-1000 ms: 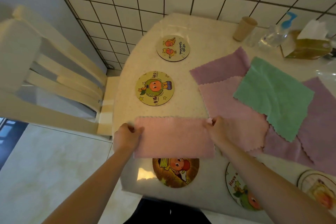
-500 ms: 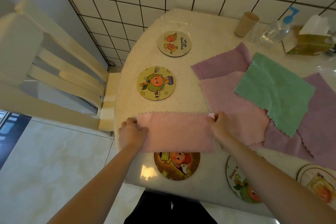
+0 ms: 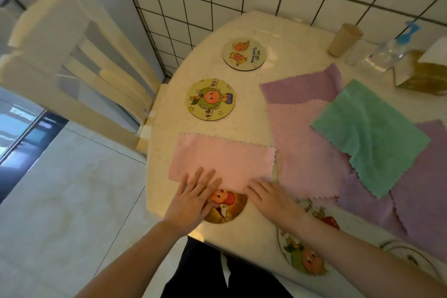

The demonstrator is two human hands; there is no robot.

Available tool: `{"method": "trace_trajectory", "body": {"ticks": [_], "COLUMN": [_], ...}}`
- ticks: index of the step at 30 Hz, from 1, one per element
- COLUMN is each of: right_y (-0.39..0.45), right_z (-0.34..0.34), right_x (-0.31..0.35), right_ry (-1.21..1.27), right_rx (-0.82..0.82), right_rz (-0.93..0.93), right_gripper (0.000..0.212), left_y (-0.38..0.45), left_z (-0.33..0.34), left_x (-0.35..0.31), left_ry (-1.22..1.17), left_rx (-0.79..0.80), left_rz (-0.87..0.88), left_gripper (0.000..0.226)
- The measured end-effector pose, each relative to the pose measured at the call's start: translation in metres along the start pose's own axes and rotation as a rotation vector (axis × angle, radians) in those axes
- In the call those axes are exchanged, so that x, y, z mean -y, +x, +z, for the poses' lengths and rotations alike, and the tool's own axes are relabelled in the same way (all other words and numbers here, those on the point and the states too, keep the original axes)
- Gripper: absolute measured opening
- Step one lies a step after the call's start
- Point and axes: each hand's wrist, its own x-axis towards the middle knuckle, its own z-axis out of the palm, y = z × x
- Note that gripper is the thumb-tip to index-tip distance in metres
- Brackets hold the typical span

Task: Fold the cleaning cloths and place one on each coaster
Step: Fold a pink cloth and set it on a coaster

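Observation:
A pink cloth (image 3: pixel 222 161), folded into a long rectangle, lies flat near the table's front edge. My left hand (image 3: pixel 193 196) presses its near edge with straight fingers. My right hand (image 3: pixel 268 197) lies flat at the cloth's near right corner. Under both hands a brown coaster (image 3: pixel 228 210) is partly covered. Two more coasters lie bare: a yellow-green one (image 3: pixel 211 98) and a cream one (image 3: pixel 244 54). Another coaster (image 3: pixel 302 256) shows under my right forearm. Unfolded cloths spread to the right: a pink one (image 3: pixel 304 145), a green one (image 3: pixel 370 135) and purple ones (image 3: pixel 302 86).
A paper cup (image 3: pixel 344 39), a spray bottle (image 3: pixel 387 53) and a tissue box (image 3: pixel 425 72) stand at the back right by the tiled wall. A cream chair (image 3: pixel 72 68) stands left of the table (image 3: pixel 169 118). Another coaster's rim (image 3: pixel 411 256) shows at the front right.
Both hands let go of the pink cloth's ends and moved inward to its near edge, now lying flat on it. The cloth rests flat on the table.

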Motion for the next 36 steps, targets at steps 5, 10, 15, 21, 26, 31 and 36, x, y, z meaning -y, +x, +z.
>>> {"method": "trace_trajectory", "body": {"ticks": [5,10,15,21,26,31,36], "right_y": [0.006,0.01,0.002,-0.023,0.001,0.024,0.042], "right_z": [-0.004,-0.029,-0.056,-0.069,-0.052,-0.045,-0.039], "right_x": [-0.003,-0.009,-0.002,-0.008,-0.056,-0.074,-0.086], "right_ry": [-0.083,-0.05,0.049,0.111,-0.008,-0.128,-0.022], "right_rx": [0.011,0.046,-0.09,-0.085,0.1,0.373,0.426], "right_rz": [-0.026,-0.122,-0.193,-0.427,-0.35,-0.523,-0.532], "right_gripper": [0.038,0.047,0.044,0.025,0.084,0.078,0.069], "left_y": [-0.015,-0.003,0.02,0.019,-0.005,-0.01,-0.008], "left_z": [0.001,-0.012,-0.019,-0.009,0.01,0.005,-0.019], "left_x": [0.012,-0.017,-0.07,-0.106,-0.096,-0.087,-0.076], "left_ry": [-0.094,-0.117,-0.164,-0.179,-0.123,-0.249,-0.849], "left_rx": [0.038,-0.008,-0.108,-0.096,-0.102,-0.138,-0.113], "left_rz": [-0.207,-0.293,-0.156,-0.135,0.017,0.061,-0.217], "left_gripper": [0.061,0.07,0.066,0.049,0.049,0.052,0.037]}}
